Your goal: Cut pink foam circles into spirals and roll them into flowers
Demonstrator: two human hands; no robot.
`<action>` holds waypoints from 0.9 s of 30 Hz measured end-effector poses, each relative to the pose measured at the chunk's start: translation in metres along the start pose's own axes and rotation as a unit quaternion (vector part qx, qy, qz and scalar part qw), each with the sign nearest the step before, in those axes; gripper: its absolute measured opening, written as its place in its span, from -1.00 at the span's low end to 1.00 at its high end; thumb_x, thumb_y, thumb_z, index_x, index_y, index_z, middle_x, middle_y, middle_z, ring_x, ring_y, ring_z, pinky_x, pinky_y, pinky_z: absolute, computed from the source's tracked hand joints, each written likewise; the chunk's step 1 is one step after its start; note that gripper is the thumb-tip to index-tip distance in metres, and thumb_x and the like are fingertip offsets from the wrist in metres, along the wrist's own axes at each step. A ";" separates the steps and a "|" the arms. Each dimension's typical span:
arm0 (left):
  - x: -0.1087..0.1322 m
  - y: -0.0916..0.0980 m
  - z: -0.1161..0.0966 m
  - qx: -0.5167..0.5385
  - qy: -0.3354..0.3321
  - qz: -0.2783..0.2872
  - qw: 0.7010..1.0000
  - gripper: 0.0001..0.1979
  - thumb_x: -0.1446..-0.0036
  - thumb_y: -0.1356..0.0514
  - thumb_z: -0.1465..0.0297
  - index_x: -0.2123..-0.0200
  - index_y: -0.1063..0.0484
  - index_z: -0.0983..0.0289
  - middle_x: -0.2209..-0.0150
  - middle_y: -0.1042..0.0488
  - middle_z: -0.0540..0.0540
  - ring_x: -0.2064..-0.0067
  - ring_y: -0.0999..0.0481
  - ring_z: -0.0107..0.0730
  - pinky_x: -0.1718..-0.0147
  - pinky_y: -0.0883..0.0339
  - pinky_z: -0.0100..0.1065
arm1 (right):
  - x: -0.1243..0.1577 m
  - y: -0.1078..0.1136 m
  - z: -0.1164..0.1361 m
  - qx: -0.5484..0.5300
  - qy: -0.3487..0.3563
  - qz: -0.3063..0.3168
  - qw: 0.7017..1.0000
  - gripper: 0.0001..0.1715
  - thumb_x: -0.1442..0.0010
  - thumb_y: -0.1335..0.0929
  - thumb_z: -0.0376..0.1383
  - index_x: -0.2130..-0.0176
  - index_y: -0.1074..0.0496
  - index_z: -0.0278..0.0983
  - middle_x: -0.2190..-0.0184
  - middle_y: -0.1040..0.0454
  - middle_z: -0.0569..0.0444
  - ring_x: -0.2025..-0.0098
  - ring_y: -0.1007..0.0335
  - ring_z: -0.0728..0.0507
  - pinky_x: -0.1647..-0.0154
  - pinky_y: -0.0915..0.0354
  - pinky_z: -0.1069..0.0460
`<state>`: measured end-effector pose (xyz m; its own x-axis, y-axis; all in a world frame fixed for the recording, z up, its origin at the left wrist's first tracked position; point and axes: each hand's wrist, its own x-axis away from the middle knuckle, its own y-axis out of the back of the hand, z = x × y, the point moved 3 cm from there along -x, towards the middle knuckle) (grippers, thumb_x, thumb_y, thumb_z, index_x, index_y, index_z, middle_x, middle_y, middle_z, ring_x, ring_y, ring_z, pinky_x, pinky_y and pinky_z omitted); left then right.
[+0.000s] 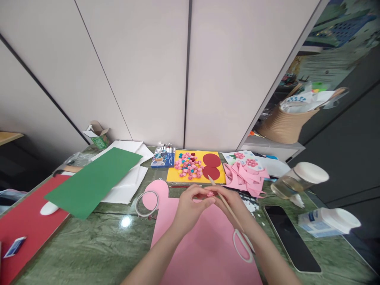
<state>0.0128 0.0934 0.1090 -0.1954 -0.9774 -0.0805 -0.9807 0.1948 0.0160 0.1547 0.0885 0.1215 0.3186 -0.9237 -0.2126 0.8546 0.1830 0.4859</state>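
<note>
Over a large pink sheet [202, 245], my left hand [191, 206] and my right hand [230, 202] meet at the fingertips. Between them they pinch a small pink paper piece [210, 194]. A pale wooden stick [227, 204] rests in my right hand, its tip pointing up and to the left. Just beyond my hands lies a yellow sheet [172, 174] bearing a pile of small pink, blue and red rolled pieces [188, 166] and two dark red circles [211, 160]. White-handled scissors [242, 246] lie partly under my right forearm.
Pink paper scraps [245, 176], a phone [292, 237], a clear jar [297, 180] and a white tub [328, 221] stand or lie right. Left are a tape ring [137, 204], green sheet [95, 182], red sheet [26, 233] and white papers [126, 190]. A paint box [163, 158] sits behind.
</note>
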 end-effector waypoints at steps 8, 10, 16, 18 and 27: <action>-0.001 0.003 -0.005 0.134 0.063 0.063 0.987 -0.79 -0.02 -0.20 0.32 0.31 -0.53 0.29 0.23 -0.54 0.14 0.12 -0.46 -0.22 0.05 -0.26 -0.22 | 0.001 0.002 0.000 0.012 -0.022 -0.047 0.999 -0.67 -0.15 -0.30 -0.17 0.09 -0.40 -0.20 0.20 -0.51 0.01 0.23 -0.45 -0.10 0.21 -0.35 0.05; -0.001 0.004 -0.007 0.146 0.068 0.063 0.985 -0.80 -0.01 -0.20 0.34 0.31 -0.54 0.29 0.24 -0.55 0.14 0.11 -0.46 -0.21 0.04 -0.25 -0.21 | 0.001 0.001 0.000 0.015 -0.023 -0.050 0.998 -0.67 -0.15 -0.30 -0.17 0.08 -0.40 -0.20 0.19 -0.51 0.00 0.22 -0.45 -0.10 0.21 -0.36 0.04; 0.000 0.005 -0.012 0.138 0.080 0.065 0.985 -0.81 0.00 -0.21 0.33 0.31 -0.54 0.27 0.25 -0.56 0.11 0.13 -0.48 -0.24 0.05 -0.27 -0.23 | 0.003 -0.001 0.001 0.006 -0.037 -0.037 0.999 -0.64 -0.18 -0.27 -0.15 0.05 -0.38 -0.20 0.16 -0.50 -0.03 0.19 -0.45 -0.11 0.25 -0.39 0.03; -0.001 0.005 -0.012 0.140 0.082 0.065 0.985 -0.81 0.00 -0.21 0.33 0.32 -0.54 0.27 0.27 -0.56 0.11 0.14 -0.48 -0.24 0.07 -0.28 -0.24 | 0.003 -0.001 0.001 -0.002 -0.042 -0.030 0.999 -0.64 -0.18 -0.27 -0.15 0.04 -0.37 -0.20 0.16 -0.49 -0.04 0.19 -0.46 -0.12 0.25 -0.40 0.03; 0.003 0.005 -0.015 0.101 0.107 0.121 0.982 -0.87 0.03 -0.20 0.39 0.44 -0.53 0.31 0.50 -0.48 0.09 0.39 -0.43 -0.37 0.31 -0.27 -0.33 | 0.006 0.011 0.015 0.048 0.005 0.001 0.999 -0.77 -0.13 -0.33 -0.19 0.19 -0.42 -0.22 0.23 -0.50 0.00 0.17 -0.44 -0.13 0.13 -0.34 0.00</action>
<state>0.0074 0.0899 0.1238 -0.4393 -0.8912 0.1131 -0.8899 0.4146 -0.1900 0.1596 0.0802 0.1385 0.3258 -0.9195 -0.2199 0.8108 0.1521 0.5652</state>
